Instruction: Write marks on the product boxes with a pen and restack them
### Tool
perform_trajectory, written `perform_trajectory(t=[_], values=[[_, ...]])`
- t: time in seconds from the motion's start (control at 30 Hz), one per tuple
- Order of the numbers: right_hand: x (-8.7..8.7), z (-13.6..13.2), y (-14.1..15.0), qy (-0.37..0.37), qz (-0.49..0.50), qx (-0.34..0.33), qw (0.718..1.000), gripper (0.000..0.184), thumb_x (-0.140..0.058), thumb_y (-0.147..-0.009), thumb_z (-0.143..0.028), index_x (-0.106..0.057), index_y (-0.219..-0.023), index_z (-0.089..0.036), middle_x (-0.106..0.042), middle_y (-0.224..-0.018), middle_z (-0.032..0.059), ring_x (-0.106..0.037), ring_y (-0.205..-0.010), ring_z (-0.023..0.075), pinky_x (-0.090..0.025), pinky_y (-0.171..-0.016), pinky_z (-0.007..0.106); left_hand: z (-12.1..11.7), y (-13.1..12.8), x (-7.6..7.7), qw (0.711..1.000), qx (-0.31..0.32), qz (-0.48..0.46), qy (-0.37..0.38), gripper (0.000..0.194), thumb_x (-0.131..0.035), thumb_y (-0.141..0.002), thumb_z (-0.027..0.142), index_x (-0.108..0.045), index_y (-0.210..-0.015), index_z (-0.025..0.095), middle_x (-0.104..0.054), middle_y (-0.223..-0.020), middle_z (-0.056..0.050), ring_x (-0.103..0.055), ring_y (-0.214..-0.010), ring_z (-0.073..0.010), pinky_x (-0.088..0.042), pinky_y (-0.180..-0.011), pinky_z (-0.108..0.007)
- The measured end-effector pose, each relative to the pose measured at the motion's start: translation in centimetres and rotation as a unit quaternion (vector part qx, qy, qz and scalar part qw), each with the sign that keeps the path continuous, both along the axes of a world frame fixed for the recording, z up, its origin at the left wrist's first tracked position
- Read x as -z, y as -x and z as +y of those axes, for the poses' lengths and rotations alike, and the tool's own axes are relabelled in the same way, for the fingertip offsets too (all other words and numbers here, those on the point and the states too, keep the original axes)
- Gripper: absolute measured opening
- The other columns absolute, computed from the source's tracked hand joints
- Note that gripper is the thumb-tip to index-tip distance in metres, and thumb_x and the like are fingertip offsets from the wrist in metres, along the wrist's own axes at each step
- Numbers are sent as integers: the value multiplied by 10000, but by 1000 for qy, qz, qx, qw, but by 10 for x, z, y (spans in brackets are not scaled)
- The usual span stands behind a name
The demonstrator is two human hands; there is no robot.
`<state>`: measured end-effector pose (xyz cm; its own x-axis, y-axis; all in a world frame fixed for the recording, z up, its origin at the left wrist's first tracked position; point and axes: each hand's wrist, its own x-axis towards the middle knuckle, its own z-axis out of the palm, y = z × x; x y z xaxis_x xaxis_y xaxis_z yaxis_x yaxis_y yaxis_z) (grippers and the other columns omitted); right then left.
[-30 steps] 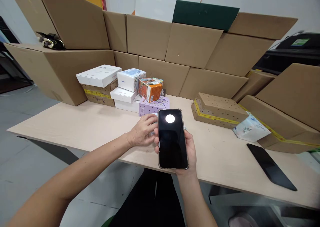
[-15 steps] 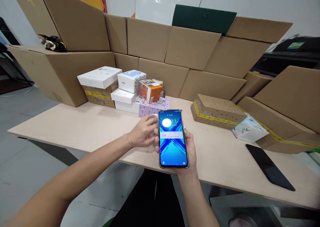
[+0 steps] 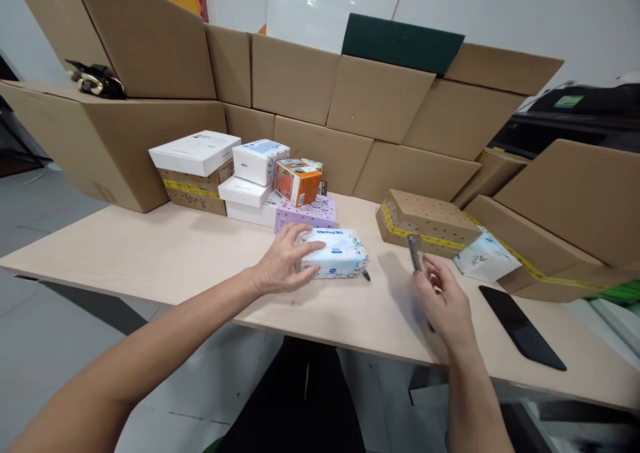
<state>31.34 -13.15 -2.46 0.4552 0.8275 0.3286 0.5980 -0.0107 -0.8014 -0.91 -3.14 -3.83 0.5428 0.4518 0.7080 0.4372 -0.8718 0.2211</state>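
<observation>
A pale blue pack of tissues lies on the table in front of me. My left hand grips its left end, with the thumb low on the front side and the other fingers spread over the top. From beneath the pack's right corner pokes the dark tip of what looks like a pen. To the right, my right hand holds a smartphone just above the table. The phone is turned nearly edge-on, so its screen is hidden, and the hand is slightly blurred.
Behind the pack, a purple box bears an orange box. White boxes and another tissue pack are stacked to its left. At right are a taped brown box, a leaning tissue pack and a flat black slab. Cardboard walls surround the back.
My right hand has moved the phone right, away from the tissue pack, and turned it edge-on. Its screen lit up before that. The pack is now uncovered; my left hand has stayed at its left end.
</observation>
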Motion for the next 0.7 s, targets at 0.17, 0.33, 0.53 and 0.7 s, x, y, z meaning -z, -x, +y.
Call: perform_trajectory(t=[0.17, 0.33, 0.53, 0.7], values=[[24, 3, -38, 106, -277, -23, 955, 679, -526, -844, -463, -476, -1434, -130, -606, -1310, 199, -561, -1200, 343, -422, -1026, 481, 4, 2, 3, 985, -32, -12, 168, 745, -749, -733, 446, -462, -1377, 206, -324, -1402, -173, -368, -1370, -380, -408, -1101, -572], [27, 4, -39, 162, -316, -54, 933, 676, -512, -873, -435, -426, -1477, -144, -608, -1315, 184, -530, -1247, 351, -424, -1026, 487, 7, 3, 5, 971, 6, -8, 241, 869, -779, -711, 454, -372, -1451, 246, -460, -1360, -141, -502, -1270, -343, -464, -1049, -562], [9, 10, -26, 156, -227, -108, 955, 751, -650, -813, -497, -459, -1472, -192, -546, -1409, 165, -474, -1300, 368, -387, -1066, 546, 9, 3, 2, 949, 42, -118, 291, 769, -836, -670, 354, -504, -1359, 277, -516, -1353, -126, -588, -1182, -319, -558, -914, -488], [-20, 11, 23, 126, 46, -306, 942, 1114, -810, -704, -349, -136, -1591, -357, -308, -1597, 151, -659, -900, 200, -559, -843, 429, 1, 2, -3, 864, 204, -189, 419, 743, -851, -677, 331, -484, -1319, 269, -605, -1282, -125, -664, -1082, -277, -593, -824, -403]])
